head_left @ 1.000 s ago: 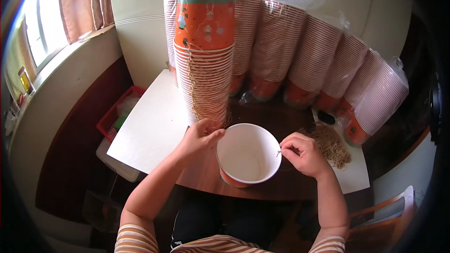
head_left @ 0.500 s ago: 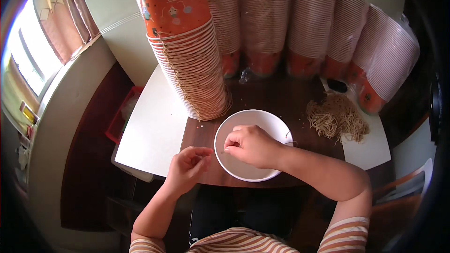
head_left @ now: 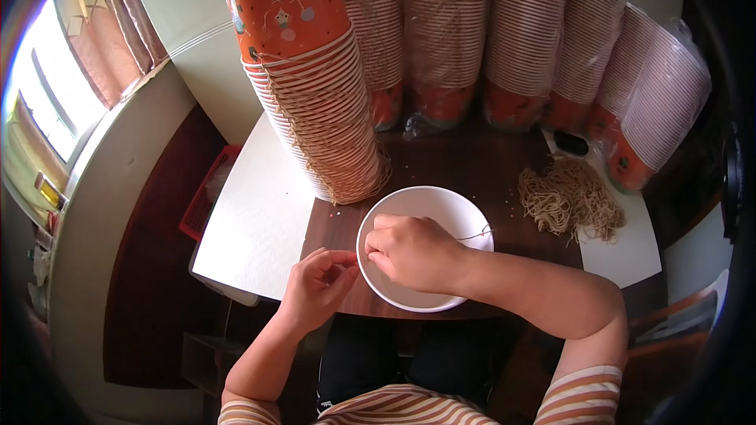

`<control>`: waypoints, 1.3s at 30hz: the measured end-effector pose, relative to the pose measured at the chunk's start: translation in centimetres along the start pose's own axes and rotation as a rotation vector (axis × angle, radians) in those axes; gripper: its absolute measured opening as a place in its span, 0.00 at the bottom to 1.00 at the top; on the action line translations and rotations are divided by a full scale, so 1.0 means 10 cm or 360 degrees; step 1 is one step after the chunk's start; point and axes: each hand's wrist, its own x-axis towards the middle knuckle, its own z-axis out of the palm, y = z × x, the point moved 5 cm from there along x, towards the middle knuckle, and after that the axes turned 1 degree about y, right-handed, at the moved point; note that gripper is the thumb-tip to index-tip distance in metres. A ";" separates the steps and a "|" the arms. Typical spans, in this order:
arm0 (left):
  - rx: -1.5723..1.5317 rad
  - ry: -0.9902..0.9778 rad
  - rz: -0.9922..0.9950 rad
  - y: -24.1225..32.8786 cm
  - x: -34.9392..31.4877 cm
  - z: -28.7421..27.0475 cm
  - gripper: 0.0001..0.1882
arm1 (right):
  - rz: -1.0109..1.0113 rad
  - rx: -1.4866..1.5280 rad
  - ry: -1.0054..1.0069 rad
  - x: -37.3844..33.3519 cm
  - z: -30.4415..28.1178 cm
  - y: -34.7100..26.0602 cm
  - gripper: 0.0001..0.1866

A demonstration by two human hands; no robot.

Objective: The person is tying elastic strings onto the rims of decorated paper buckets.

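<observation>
A white-lined round paper bucket (head_left: 429, 299) stands mouth up at the table's near edge. My right hand (head_left: 413, 252) is inside it, fingers pinched against the left inner wall. A thin tan string (head_left: 474, 235) runs from the bucket's right wall to beneath that hand; the pinched end is hidden. My left hand (head_left: 319, 287) is outside, its curled index finger and thumb at the bucket's left side, just under the rim. Whatever lies between those left fingertips is too small to make out.
A tall, leaning stack of orange-printed paper buckets (head_left: 315, 110) with tan strings stands behind left. Several plastic-wrapped stacks (head_left: 524, 39) line the back. A heap of tan strings (head_left: 571, 197) lies to the right, near a black object (head_left: 570, 142). A red basket (head_left: 201, 197) sits beyond the table's left side.
My right hand has shifted left and slightly down, closer to the bucket's left wall. My left index finger has come against the bucket. More string shows inside at the right.
</observation>
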 end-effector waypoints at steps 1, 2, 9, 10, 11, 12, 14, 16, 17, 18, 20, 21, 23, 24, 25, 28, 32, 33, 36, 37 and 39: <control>0.0002 0.0003 0.0000 0.01 0.00 0.00 0.09 | 0.0011 0.0039 0.0021 0.01 0.00 0.00 0.05; 0.0013 0.0004 0.0002 0.01 0.00 0.00 0.09 | 0.0023 0.0079 0.0042 0.01 -0.01 0.01 0.05; 0.0148 0.0032 0.0101 0.10 0.00 0.02 0.09 | 0.0135 0.0225 0.0014 -0.01 -0.03 0.08 0.05; 0.0146 0.0029 0.0101 0.12 0.01 0.02 0.09 | 0.0163 0.0261 0.0006 -0.01 -0.04 0.09 0.06; 0.0214 0.0042 0.0121 0.16 0.01 0.02 0.09 | 0.0192 0.0298 -0.0002 -0.01 -0.04 0.10 0.06; 0.0281 0.0055 0.0141 0.18 0.01 0.02 0.08 | 0.0194 0.0298 -0.0002 -0.01 -0.03 0.11 0.06; 0.0275 0.0064 0.0145 0.18 0.01 0.03 0.08 | 0.0197 0.0293 -0.0016 -0.01 -0.01 0.12 0.06; 0.0269 0.0074 0.0150 0.16 0.00 0.02 0.08 | 0.0181 0.0264 -0.0006 -0.02 -0.01 0.11 0.06; 0.0259 0.0076 0.0164 0.16 0.00 0.02 0.08 | 0.0165 0.0234 0.0005 -0.02 -0.01 0.11 0.06; 0.0250 0.0078 0.0179 0.15 0.00 0.02 0.08 | 0.0165 0.0233 0.0004 -0.03 -0.02 0.10 0.06; 0.0273 0.0083 0.0179 0.16 -0.01 0.02 0.08 | 0.0101 0.0194 0.0004 -0.02 -0.04 0.09 0.06; 0.0295 0.0083 0.0182 0.17 -0.01 0.03 0.08 | 0.0099 0.0198 0.0003 -0.02 -0.04 0.09 0.06; 0.0284 0.0078 0.0177 0.17 0.00 0.06 0.08 | 0.0044 0.0205 0.0036 -0.04 -0.07 0.08 0.05; 0.0273 0.0074 0.0171 0.18 0.01 0.08 0.09 | 0.0045 0.0210 0.0041 -0.06 -0.08 0.10 0.05; 0.0259 0.0084 0.0172 0.17 -0.01 0.04 0.09 | 0.0036 0.0190 0.0036 -0.02 -0.05 0.05 0.05; 0.0250 0.0079 0.0170 0.17 -0.03 -0.02 0.09 | 0.0071 0.0159 0.0016 0.03 -0.03 0.00 0.05; 0.0322 0.0066 0.0160 0.21 -0.01 0.03 0.09 | 0.0109 0.0147 0.0018 0.01 -0.04 0.04 0.05; 0.0337 0.0071 0.0171 0.22 -0.01 0.03 0.09 | 0.0109 0.0146 0.0017 0.00 -0.04 0.04 0.05; 0.0351 0.0082 0.0196 0.21 -0.02 0.03 0.09 | 0.0113 0.0171 0.0010 -0.01 -0.03 0.04 0.06; 0.0348 0.0083 0.0197 0.21 -0.02 0.03 0.09 | 0.0134 0.0182 -0.0004 -0.01 -0.02 0.04 0.06; 0.0379 0.0094 0.0211 0.22 -0.02 0.03 0.09 | 0.0153 0.0192 -0.0019 -0.01 -0.02 0.04 0.06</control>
